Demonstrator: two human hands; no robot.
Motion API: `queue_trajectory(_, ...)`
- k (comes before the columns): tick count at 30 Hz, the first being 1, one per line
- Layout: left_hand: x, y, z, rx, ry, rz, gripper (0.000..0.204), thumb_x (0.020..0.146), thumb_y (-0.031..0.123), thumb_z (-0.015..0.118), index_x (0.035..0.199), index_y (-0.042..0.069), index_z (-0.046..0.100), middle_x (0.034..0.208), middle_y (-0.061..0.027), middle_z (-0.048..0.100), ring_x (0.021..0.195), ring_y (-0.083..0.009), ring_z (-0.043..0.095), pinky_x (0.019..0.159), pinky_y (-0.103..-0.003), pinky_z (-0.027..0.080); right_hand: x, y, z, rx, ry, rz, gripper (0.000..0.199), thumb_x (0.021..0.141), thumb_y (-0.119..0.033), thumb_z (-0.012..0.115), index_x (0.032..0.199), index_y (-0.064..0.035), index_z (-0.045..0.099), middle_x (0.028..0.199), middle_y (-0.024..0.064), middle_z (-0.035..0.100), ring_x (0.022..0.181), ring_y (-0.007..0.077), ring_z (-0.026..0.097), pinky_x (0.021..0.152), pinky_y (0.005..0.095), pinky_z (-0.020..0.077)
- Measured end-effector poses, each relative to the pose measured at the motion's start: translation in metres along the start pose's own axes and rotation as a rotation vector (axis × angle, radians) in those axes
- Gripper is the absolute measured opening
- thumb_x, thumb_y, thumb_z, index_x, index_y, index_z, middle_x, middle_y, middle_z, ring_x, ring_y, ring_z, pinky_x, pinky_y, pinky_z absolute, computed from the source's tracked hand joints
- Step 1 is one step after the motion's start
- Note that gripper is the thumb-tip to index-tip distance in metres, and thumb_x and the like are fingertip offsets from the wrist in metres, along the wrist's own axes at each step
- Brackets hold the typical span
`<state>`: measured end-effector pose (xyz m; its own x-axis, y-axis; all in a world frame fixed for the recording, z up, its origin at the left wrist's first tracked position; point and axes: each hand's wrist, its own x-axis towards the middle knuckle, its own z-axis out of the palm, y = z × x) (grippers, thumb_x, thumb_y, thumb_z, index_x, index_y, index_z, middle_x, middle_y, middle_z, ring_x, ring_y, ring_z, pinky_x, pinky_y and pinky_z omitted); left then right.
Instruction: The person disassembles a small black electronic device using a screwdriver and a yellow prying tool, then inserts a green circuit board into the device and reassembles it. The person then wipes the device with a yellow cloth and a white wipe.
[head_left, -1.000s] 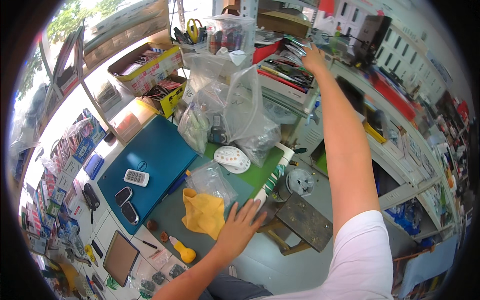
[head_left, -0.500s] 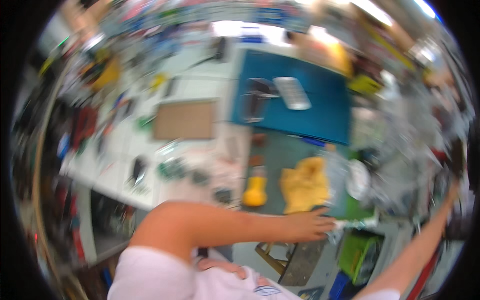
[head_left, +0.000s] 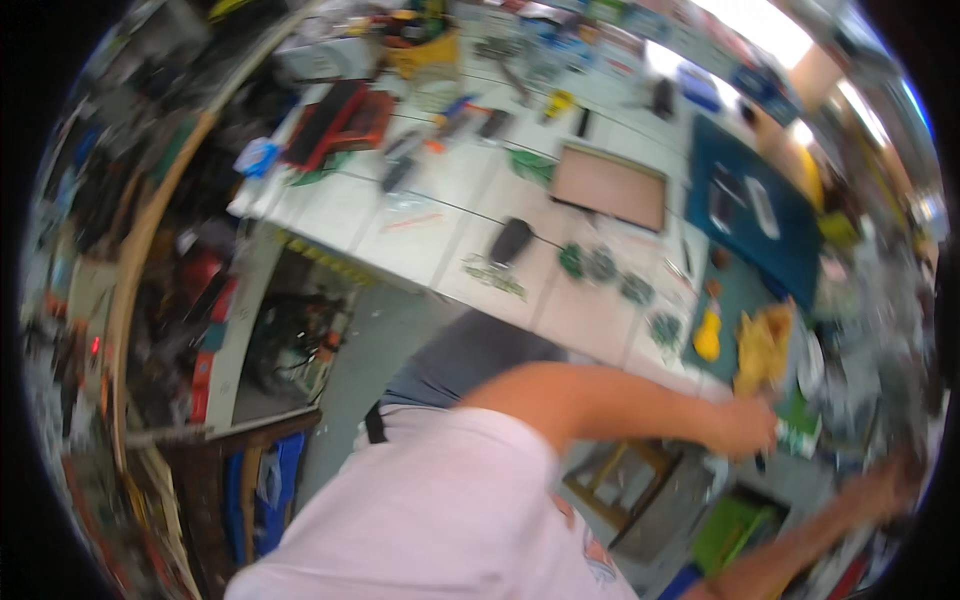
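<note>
My left hand (head_left: 743, 426) is at the near edge of the bench, its fingers curled closed. A small dark tip shows below it, but I cannot make out what it belongs to. Just right of the fingers is a green-and-white item (head_left: 798, 436), blurred. Beyond the hand lies a crumpled yellow cloth (head_left: 760, 350), with a yellow bulb-shaped handle (head_left: 708, 334) to its left. My right hand (head_left: 892, 480) is at the far right, smeared by motion, so its fingers and anything in them cannot be read.
A white tiled bench carries a shallow brown tray (head_left: 610, 188), a black oblong object (head_left: 511, 241) and several green clusters. At the right, a teal mat (head_left: 735, 150) bears a dark phone-like slab and a pale case. Below are a wooden stool (head_left: 625, 490) and a green bin (head_left: 728, 528).
The view has swung left, so the bench appears shifted right and tilted. My left hand has gone from spread fingers to a closed shape beside the green-and-white item. My right hand appears lower.
</note>
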<state>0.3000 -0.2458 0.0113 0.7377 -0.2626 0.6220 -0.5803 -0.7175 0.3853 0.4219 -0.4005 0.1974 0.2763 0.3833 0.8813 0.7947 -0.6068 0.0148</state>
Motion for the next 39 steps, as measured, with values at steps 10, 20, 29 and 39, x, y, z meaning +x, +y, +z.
queue_trajectory(10,-0.196,0.053,-0.209,-1.405,0.731,-1.034,0.047,0.091,0.036,0.045,0.121,0.0,0.048,0.108,-0.0098,0.059,0.095,-0.017,0.058,0.082,-0.031,0.046,-0.126,-0.276,0.043,1.1,-0.329,-0.07,0.014,0.067,0.008,0.057,0.071,-0.0051,0.058,0.089,0.0091,0.059,0.099,0.0269,0.053,0.1,0.0465,0.0323)
queue_trajectory(20,-0.223,0.077,-0.167,-0.957,0.701,-0.959,0.049,0.08,0.003,0.061,0.126,-0.003,0.044,0.091,-0.0084,0.063,0.08,-0.009,0.057,0.071,-0.021,0.044,-0.198,-0.311,0.0,1.653,-0.655,1.311,0.038,0.084,-0.016,0.059,0.116,0.0019,0.049,0.108,0.0088,0.057,0.094,0.0122,0.055,0.078,0.0251,0.0457)
queue_trajectory(29,-0.23,0.062,-0.176,-0.593,0.161,-0.646,0.066,0.076,-0.01,0.049,0.136,0.005,0.027,0.085,-0.0106,0.058,0.073,-0.0103,0.051,0.064,-0.021,0.039,-0.192,-0.308,0.009,1.42,-0.622,1.345,0.025,0.076,-0.01,0.068,0.098,0.0019,0.062,0.085,0.0008,0.062,0.074,0.0038,0.053,0.062,0.0181,0.0412)
queue_trajectory(39,-0.181,0.05,-0.146,-0.156,0.197,-0.28,0.038,0.065,-0.007,0.06,0.102,0.002,0.055,0.086,-0.0115,0.055,0.068,-0.0235,0.052,0.06,-0.03,0.044,-0.193,-0.261,-0.02,1.379,-0.75,1.307,0.025,0.076,-0.002,0.067,0.1,0.003,0.062,0.089,0.0045,0.064,0.079,0.0077,0.057,0.071,0.0233,0.0456)
